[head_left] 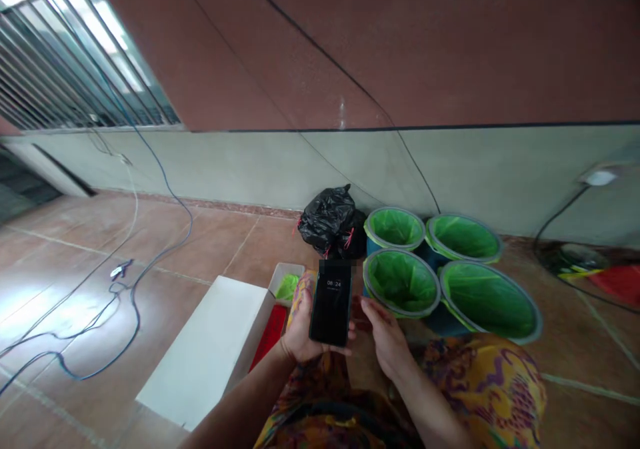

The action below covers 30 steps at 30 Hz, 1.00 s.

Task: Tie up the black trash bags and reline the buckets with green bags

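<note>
A dark smartphone (331, 309) lies upright in my left hand (303, 332), its lock screen lit with the time 08:24. The thumb rests along its left edge and fingertips wrap round its right edge. Just right of the phone, apart from it, is my right hand (385, 332), holding nothing, with fingers loosely bent and thumb apart. Beyond the right hand stand several blue bins (402, 254) lined with green bags. A long white box (213, 345) lies on the floor to the left of my left hand.
Black trash bags (330, 221) sit against the wall. Between the white box and my leg are a small white tray (300, 270) with something green inside and a red object (270, 334). Cables (135, 295) snake over the tiled floor at left. Another red object (617, 287) lies far right.
</note>
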Available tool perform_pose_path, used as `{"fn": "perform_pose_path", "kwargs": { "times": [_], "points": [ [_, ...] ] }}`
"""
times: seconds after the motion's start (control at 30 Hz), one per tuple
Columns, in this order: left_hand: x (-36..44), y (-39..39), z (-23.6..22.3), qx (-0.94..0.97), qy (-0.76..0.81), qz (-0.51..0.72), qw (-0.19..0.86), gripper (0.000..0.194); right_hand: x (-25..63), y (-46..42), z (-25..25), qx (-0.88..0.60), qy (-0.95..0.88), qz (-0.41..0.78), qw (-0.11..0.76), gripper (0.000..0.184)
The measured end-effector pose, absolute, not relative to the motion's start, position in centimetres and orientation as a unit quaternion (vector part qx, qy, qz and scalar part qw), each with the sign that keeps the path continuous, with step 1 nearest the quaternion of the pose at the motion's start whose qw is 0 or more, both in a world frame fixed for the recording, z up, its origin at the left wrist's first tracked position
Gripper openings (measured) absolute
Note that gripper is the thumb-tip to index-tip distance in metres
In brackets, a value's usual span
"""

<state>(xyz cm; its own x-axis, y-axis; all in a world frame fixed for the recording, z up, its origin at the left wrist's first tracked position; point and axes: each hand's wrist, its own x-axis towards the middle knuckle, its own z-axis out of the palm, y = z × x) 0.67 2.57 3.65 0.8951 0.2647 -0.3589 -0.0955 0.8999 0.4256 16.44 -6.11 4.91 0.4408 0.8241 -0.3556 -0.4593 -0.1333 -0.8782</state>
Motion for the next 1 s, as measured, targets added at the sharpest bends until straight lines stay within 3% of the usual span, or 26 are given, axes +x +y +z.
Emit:
{"fn": "perform_pose_path", "kwargs": {
  "times": [0.1, 0.23, 0.57, 0.83, 1.0],
  "points": [
    [1.1, 2.3, 3.2, 0.204, 0.218, 0.082, 0.951, 0.105, 15.6, -5.5, 5.1, -0.470, -0.111, 0.598, 0.640, 0.030],
    [1.2, 2.1, 3.0, 0.216, 0.256, 0.072, 0.939, 0.106, 14.9, -5.4, 4.3, -0.443, -0.058, 0.624, 0.641, 0.028],
    [1.1, 2.0, 3.1, 0.212, 0.300, 0.063, 0.928, 0.107, 14.7, -5.1, 3.7, -0.438, -0.038, 0.634, 0.636, 0.030],
    [1.2, 1.7, 2.9, 0.170, 0.314, 0.091, 0.930, 0.086, 14.7, -5.2, 3.2, -0.445, -0.035, 0.628, 0.638, 0.031],
    [1.3, 1.7, 1.6, 0.155, 0.265, 0.084, 0.948, 0.098, 14.7, -5.1, 2.8, -0.457, -0.006, 0.619, 0.639, 0.025]
  ]
}}
